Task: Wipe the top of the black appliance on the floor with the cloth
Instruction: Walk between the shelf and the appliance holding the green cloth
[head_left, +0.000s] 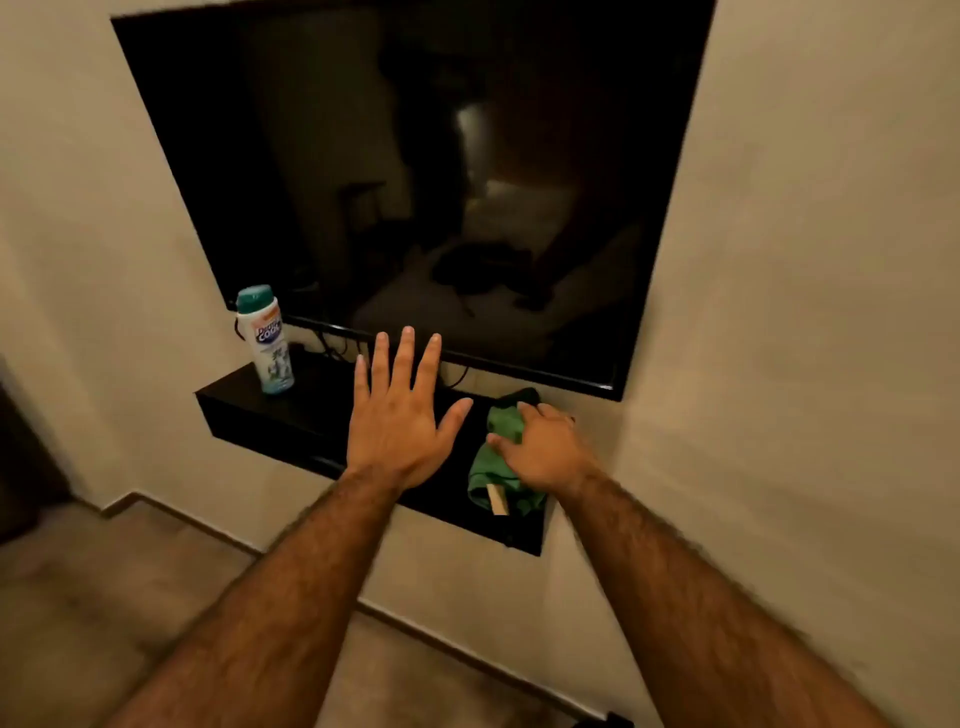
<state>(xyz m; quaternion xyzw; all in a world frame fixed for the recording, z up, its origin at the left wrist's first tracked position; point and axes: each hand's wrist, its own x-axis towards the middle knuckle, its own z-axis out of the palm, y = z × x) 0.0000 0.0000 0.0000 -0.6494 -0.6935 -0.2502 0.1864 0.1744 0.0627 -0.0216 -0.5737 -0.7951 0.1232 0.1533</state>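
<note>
A crumpled green cloth (503, 426) with a pale tag lies on the right end of a black wall shelf (249, 410). My right hand (545, 449) rests on the cloth with its fingers curled over it. My left hand (397, 415) hovers flat over the middle of the shelf, fingers spread, holding nothing. A small black corner of something (613, 719) shows at the bottom edge on the floor; I cannot tell whether it is the black appliance.
A large dark TV (415, 171) hangs on the beige wall just above the shelf, with cables under it. A white bottle with a teal cap (266, 340) stands at the shelf's left end. Tiled floor (104, 597) spreads below, left of my arms.
</note>
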